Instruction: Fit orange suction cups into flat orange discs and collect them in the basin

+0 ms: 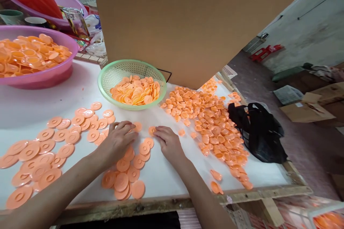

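Note:
At the middle of the white tabletop, my left hand has its fingers curled together at the edge of a small orange plastic toy saucer. Facing it, my right hand pinches another orange saucer between thumb and fingers. Between and below my hands lies a loose group of saucers, some overlapping. More saucers with raised rings spread over the left side. Just beyond my hands, a green colander holds a heap of saucers. To the right is a pile of small orange toy cups.
A pink basin of orange pieces stands at the left. Behind the colander rises a large cardboard box. A black bag lies at the table's right edge. The wooden table rim runs along the front.

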Demonstrator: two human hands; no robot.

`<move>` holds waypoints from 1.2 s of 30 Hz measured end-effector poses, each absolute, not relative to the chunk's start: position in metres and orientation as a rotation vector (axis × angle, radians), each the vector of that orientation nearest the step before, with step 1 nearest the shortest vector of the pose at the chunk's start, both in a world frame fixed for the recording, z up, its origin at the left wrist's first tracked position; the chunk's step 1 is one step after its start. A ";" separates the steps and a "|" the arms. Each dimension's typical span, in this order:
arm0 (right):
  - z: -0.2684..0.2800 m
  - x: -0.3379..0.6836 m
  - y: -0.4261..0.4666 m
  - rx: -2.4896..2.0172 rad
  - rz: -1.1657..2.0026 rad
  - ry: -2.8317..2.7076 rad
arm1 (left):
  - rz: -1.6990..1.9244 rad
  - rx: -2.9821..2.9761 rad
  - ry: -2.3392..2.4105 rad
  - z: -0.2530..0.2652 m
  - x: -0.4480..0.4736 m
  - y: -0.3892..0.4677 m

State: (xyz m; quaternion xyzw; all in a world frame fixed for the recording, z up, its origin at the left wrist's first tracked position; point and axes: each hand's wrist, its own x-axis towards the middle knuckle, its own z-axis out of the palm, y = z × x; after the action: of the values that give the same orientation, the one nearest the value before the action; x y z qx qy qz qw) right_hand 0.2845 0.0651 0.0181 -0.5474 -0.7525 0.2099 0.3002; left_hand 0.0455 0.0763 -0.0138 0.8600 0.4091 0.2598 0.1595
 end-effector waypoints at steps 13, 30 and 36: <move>0.017 0.277 0.017 -1.602 0.842 -2.053 | 0.540 2.749 1.165 -0.035 -0.009 0.031; 0.024 0.249 -0.005 -1.501 0.587 -2.330 | 0.414 2.932 1.031 -0.028 -0.039 0.009; 0.020 0.227 0.033 -1.645 0.515 -2.286 | 0.424 2.889 1.189 -0.035 -0.036 0.012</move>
State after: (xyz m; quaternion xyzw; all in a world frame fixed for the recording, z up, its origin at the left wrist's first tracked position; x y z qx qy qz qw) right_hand 0.2266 0.0334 0.0199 -0.5690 -0.7907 0.1782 0.1388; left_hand -0.0358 0.0120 -0.0350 0.9164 0.3770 0.1345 -0.0056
